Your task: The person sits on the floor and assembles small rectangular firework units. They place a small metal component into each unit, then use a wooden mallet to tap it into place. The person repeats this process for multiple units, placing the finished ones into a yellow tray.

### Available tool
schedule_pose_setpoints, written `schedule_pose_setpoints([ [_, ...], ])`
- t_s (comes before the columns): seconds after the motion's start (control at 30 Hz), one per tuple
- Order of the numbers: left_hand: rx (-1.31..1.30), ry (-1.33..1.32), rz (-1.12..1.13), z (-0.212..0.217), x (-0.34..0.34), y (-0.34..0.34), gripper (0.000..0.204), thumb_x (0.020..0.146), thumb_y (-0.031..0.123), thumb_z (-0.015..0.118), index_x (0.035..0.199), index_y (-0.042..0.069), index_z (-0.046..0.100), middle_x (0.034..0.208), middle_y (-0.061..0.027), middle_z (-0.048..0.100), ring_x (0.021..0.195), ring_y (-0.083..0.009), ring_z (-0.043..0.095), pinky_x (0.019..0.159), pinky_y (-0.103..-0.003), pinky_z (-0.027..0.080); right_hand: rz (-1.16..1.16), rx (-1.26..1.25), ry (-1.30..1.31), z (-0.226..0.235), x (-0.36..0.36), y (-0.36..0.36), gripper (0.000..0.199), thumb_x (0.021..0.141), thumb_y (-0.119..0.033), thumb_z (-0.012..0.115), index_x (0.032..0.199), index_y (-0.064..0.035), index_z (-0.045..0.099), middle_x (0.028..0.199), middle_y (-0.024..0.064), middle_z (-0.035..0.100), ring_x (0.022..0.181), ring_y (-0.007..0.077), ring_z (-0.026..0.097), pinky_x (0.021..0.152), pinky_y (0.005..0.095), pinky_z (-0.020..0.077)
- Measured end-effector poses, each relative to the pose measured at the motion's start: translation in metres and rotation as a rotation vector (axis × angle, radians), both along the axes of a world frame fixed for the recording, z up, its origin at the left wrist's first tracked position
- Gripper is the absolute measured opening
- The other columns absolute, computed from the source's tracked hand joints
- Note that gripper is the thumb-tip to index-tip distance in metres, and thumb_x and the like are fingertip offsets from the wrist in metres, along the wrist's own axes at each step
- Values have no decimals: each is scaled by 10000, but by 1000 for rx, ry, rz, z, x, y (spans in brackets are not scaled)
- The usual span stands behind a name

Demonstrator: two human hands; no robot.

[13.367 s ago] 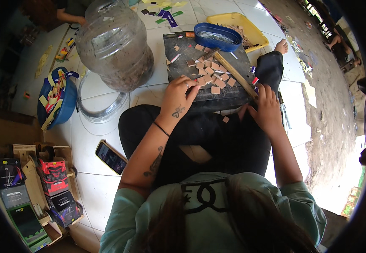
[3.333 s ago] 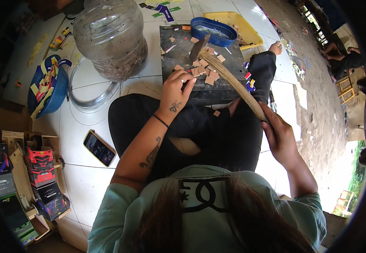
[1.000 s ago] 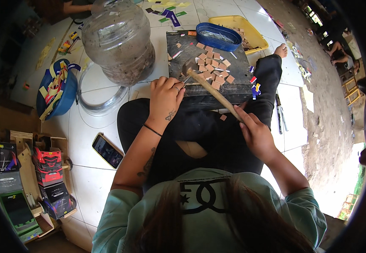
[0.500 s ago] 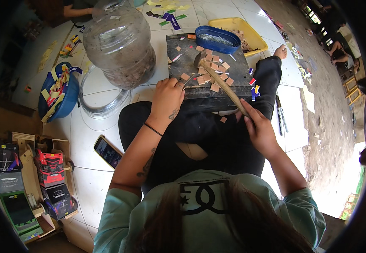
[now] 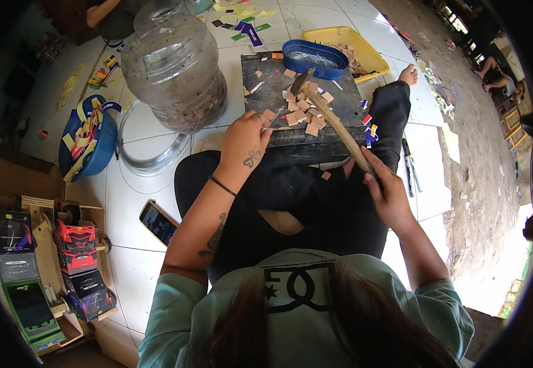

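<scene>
My right hand [image 5: 391, 195] is wrapped round the wooden handle of a hammer [image 5: 339, 127]. The hammer's dark head is over small square brown pieces [image 5: 308, 110] scattered on a dark board [image 5: 346, 101] in front of me. At the board's near left edge, my left hand [image 5: 243, 140] is closed, thumb and fingers pinched together. A small square piece [image 5: 269, 115] shows right by its fingertips. What the pinch holds is too small to make out. On the far side of the board stands a blue oval tub [image 5: 316, 59] with thin metal pins or wires in it.
A yellow tray [image 5: 374, 61] of square pieces sits behind the tub. Left of the board are a big clear plastic jug [image 5: 171, 67], a wire coil [image 5: 150, 161], a blue bowl of strips [image 5: 94, 144] and a phone [image 5: 158, 222]. Toy trucks [image 5: 76, 245] stand at lower left.
The hammer has risen and shifted a little, its head now turned and farther right. My left hand's fingers have tilted and closed nearer the board's edge.
</scene>
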State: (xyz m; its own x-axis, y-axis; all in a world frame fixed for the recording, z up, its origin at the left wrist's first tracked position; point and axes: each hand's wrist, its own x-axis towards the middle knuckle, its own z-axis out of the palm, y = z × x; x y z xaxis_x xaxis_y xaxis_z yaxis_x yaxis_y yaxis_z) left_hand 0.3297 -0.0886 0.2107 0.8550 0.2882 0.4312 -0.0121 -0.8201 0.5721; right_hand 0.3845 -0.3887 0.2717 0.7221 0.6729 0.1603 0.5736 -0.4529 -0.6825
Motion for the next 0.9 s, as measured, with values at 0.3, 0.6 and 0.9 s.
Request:
schedule_pose_setpoints([
  [0.3, -304, -95, -2, -15, 23, -17, 80, 845, 87, 678, 867, 14, 653, 762, -115, 653, 667, -262, 638, 637, -345, 520, 37, -57, 18, 25, -12, -11, 509, 930, 26, 518, 1423, -79, 446, 1150, 204, 637, 1032, 358, 646, 907, 367, 486],
  [0.6, 33, -173, 32, -23, 23, -21, 164, 902, 150, 617, 893, -2, 678, 851, -161, 657, 821, -336, 638, 752, -410, 514, 77, -168, -138, 46, -24, -10, 544, 924, 14, 534, 1440, -126, 432, 993, 179, 631, 840, 379, 658, 753, 397, 524],
  [0.9, 82, -405, 16, -35, 29, -22, 125, 880, 68, 634, 797, -20, 601, 807, -158, 627, 770, -348, 604, 707, -410, 492, 74, -189, -209, 43, -22, -6, 578, 924, -7, 541, 1460, -178, 409, 903, 163, 597, 700, 366, 635, 634, 436, 500],
])
